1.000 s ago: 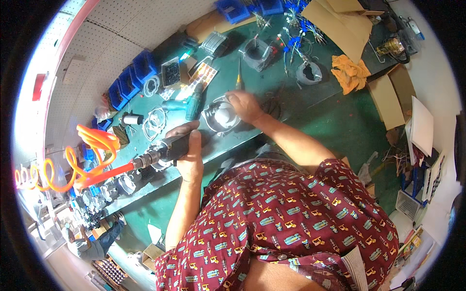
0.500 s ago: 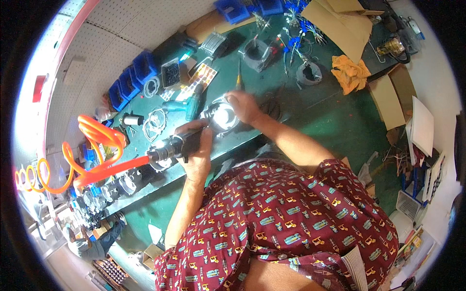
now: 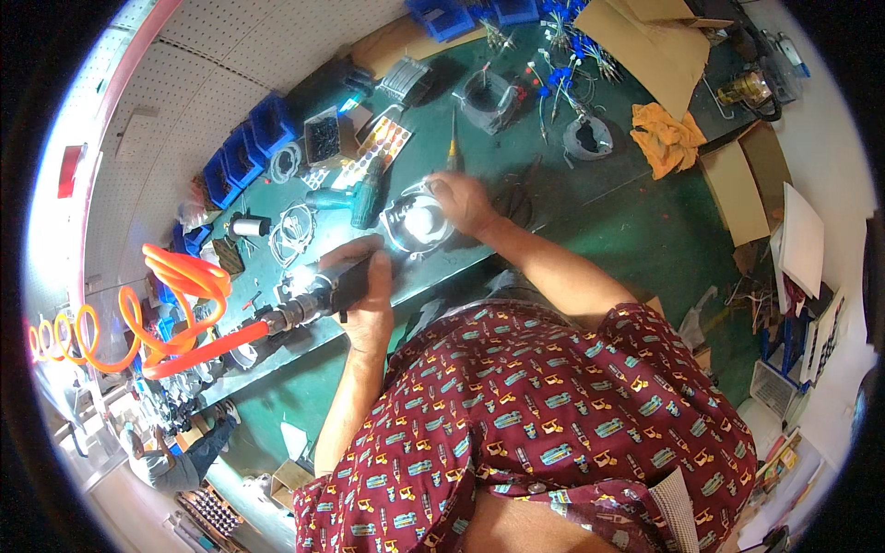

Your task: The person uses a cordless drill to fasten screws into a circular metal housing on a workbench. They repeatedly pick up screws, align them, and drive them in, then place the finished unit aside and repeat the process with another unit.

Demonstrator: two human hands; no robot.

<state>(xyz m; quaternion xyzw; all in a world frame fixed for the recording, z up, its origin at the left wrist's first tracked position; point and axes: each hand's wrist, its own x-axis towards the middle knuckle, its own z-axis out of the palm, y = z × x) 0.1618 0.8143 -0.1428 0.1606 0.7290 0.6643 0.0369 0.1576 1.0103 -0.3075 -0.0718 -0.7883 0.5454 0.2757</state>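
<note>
My left hand (image 3: pixel 366 300) is closed around a black air gun (image 3: pixel 348 284), whose metal coupling joins an orange coiled hose (image 3: pixel 205 353). The air gun's tip is hard to make out. To its right, my right hand (image 3: pixel 467 205) grips the far right rim of a round, shiny metal housing (image 3: pixel 417 221). A bright, glaring disc fills the housing's middle. The air gun and the housing are apart. Just left of the housing lies a teal cordless drill (image 3: pixel 361 197). Beyond my right hand, a screwdriver with a yellow handle (image 3: pixel 454 155) rests on the green bench (image 3: pixel 429 138).
Blue bins (image 3: pixel 241 155) line the pegboard wall, near a box of small dark parts (image 3: pixel 323 138) and a coil of white cable (image 3: pixel 293 230). Grey ring-shaped parts (image 3: pixel 587 138), an orange cloth (image 3: pixel 666 140) and cardboard (image 3: pixel 645 51) lie farther right. Another person (image 3: pixel 175 465) is at lower left.
My left hand has drawn the air gun left and slightly down, away from the housing. The hose shifted with it. My right hand stays on the housing, which looks slightly turned.
</note>
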